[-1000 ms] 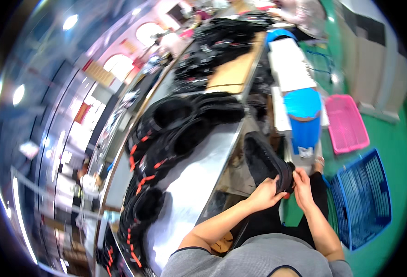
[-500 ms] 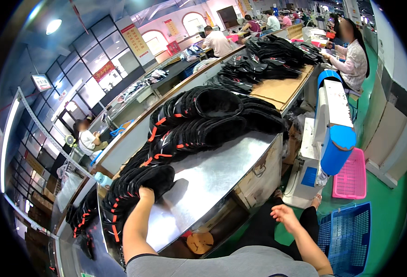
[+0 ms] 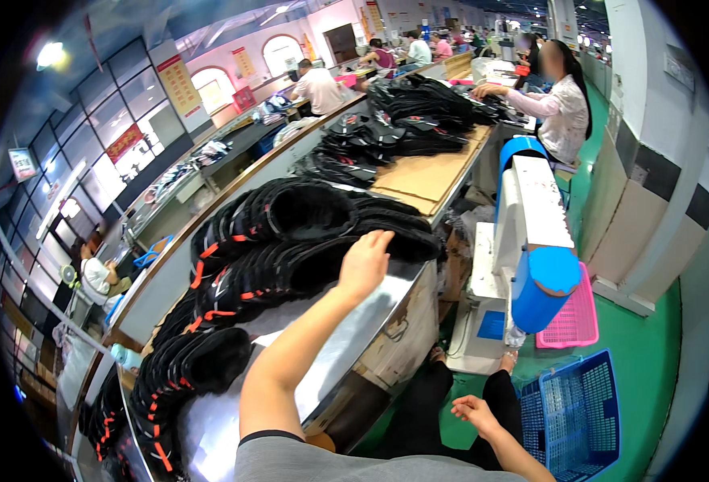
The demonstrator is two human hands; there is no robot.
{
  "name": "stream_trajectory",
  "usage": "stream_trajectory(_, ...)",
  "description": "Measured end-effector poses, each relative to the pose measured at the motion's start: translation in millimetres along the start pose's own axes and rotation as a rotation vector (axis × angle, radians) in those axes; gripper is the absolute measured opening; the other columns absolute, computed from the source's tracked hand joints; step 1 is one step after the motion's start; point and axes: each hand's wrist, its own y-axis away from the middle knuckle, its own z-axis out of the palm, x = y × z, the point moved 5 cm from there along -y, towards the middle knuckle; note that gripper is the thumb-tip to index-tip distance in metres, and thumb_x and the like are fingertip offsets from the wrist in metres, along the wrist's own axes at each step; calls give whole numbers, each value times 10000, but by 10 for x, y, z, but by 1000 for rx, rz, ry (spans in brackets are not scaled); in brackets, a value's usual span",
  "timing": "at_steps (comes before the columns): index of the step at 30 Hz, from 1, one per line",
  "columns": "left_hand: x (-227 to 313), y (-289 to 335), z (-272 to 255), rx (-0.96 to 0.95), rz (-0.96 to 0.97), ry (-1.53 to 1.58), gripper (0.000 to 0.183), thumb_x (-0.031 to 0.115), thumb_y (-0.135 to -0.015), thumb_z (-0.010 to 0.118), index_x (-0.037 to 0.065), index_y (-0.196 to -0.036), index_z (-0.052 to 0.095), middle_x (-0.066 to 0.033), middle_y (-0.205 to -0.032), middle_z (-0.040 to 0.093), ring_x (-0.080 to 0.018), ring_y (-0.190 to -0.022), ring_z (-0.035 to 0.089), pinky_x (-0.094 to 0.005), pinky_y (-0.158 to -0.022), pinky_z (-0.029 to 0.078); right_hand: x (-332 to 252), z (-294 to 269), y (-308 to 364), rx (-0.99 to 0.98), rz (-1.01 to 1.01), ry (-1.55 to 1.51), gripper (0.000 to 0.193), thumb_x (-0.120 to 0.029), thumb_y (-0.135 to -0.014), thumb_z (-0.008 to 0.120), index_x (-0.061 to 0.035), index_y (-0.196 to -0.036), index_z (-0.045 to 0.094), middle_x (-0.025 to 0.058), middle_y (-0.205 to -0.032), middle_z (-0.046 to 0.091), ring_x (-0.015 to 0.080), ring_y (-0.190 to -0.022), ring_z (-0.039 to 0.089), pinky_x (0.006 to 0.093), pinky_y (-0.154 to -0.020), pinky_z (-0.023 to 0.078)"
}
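Note:
Nested rows of black, plush-lined shoe uppers (image 3: 246,261) with orange-red tabs lie across the metal-topped table (image 3: 298,390). My left hand (image 3: 365,263) reaches over to the right-hand end of the lower row, fingers stretched out; whether it touches the uppers I cannot tell. Nearer to me on the left, another curved stack of the same uppers (image 3: 214,361) stands by itself. My right hand (image 3: 475,411) hovers above my legs, its fingers loosely bent and partly apart, with nothing seen in it.
A white and blue machine (image 3: 531,209) stands right of the table. Pink (image 3: 571,317) and blue baskets (image 3: 579,418) sit on the green floor. Flat black pieces (image 3: 418,112) are heaped beyond brown cardboard (image 3: 427,173). A co-worker (image 3: 559,104) sits at the far right.
My left hand has come off the near-left stack and swung right and away to the lower row's end. The view has turned right. My right hand stays over my legs.

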Motion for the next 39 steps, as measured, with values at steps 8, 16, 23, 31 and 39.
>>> stream_trajectory(8,-252,-607,991,-276,-28,-398,390,44,-708,581,142,-1084,604,-70,-1085,612,-218,-1067,544,-460,-985,328,49,-209,99,56,23,-23,156,-113,-915,525,-22,-1026,583,37,-885,642,100,-786,570,226,-692,439)
stream_trajectory(16,50,-428,63,94,153,284,494,-134,-554,515,62,-989,642,-90,-1017,645,-274,-1033,578,-391,-964,400,79,-162,83,56,15,-19,170,-106,-901,548,-19,-1044,579,39,-897,641,99,-791,572,232,-685,449)
stream_trajectory(23,236,-89,-237,32,197,419,515,-149,-560,516,57,-1014,645,-111,-1050,644,-297,-1089,568,-415,-1012,381,-781,-148,-146,57,-331,209,389,-177,-873,635,-11,-1192,488,55,-1002,601,134,-913,581,282,-801,474)
stream_trajectory(31,869,717,-599,-91,497,201,369,39,-673,575,55,-1035,648,-76,-1069,633,-242,-1060,578,-423,-977,404,-2524,746,-438,-96,-563,-44,596,-264,-912,573,-182,-1417,268,114,-1409,304,267,-1212,415,412,-935,425)
stream_trajectory(39,739,1088,-1316,26,222,8,340,61,-661,612,29,-998,642,-76,-946,655,-224,-890,631,-357,-777,470,-2492,746,-1126,-7,-493,-383,301,-176,-962,466,-98,-1245,402,110,-1097,566,257,-896,628,403,-615,596)
